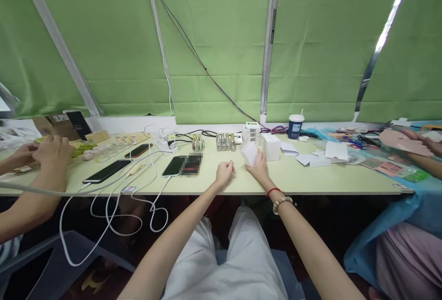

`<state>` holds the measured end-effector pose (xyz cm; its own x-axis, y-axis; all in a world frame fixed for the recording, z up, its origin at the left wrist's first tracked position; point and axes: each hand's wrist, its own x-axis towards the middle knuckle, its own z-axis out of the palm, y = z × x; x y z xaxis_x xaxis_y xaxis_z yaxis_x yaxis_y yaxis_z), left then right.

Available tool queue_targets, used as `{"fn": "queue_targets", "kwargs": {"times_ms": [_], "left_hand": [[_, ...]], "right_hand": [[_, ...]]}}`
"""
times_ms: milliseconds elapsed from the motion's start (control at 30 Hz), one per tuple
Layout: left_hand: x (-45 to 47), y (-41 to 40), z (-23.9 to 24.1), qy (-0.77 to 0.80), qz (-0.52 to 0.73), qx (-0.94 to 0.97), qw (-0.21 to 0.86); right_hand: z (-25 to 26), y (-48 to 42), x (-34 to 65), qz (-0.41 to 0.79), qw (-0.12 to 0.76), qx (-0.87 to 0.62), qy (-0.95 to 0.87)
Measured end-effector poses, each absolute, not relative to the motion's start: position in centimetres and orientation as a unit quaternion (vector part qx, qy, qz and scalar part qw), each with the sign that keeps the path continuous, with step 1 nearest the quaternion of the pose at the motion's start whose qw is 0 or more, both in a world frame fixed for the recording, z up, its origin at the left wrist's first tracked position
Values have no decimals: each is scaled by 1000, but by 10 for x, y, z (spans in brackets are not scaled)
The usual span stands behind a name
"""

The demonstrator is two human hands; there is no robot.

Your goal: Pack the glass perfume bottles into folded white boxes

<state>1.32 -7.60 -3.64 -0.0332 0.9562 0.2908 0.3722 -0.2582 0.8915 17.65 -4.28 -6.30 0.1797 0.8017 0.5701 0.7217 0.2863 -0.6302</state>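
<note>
My right hand [258, 167] is closed around a small white paper box [249, 152], which it holds tilted just above the table. To its left, my left hand [225, 174] rests near the table's front with fingers curled in; whatever is inside them, if anything, is hidden. Small glass bottles [225, 142] stand in a row beyond my left hand. A white box [271, 146] stands upright right of the box I hold. Behind that held box is a stack of white cartons [252, 130].
Phones [107, 171] and looping white cables [152, 203] lie to the left, near a co-worker's hands [51, 152]. A lidded cup [295, 126] stands at the back. Flattened white cartons [312, 160] lie rightward, before another person's hand [431, 144] and blue sheeting [414, 208].
</note>
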Motion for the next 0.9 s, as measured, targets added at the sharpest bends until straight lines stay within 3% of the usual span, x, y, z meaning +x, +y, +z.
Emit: {"fn": "queue_targets", "kwargs": {"times_ms": [333,700,900], "left_hand": [[28,-10,-12,496,459,732,85],[34,56,39,368,234,898,-64],[53,82,39,356,194,898,-172]], "right_hand": [[-59,-45,177,134,506,-578,-626],[-52,-71,167,158,472,-560,-663],[-50,-81,169,189,485,-534,-667]]}}
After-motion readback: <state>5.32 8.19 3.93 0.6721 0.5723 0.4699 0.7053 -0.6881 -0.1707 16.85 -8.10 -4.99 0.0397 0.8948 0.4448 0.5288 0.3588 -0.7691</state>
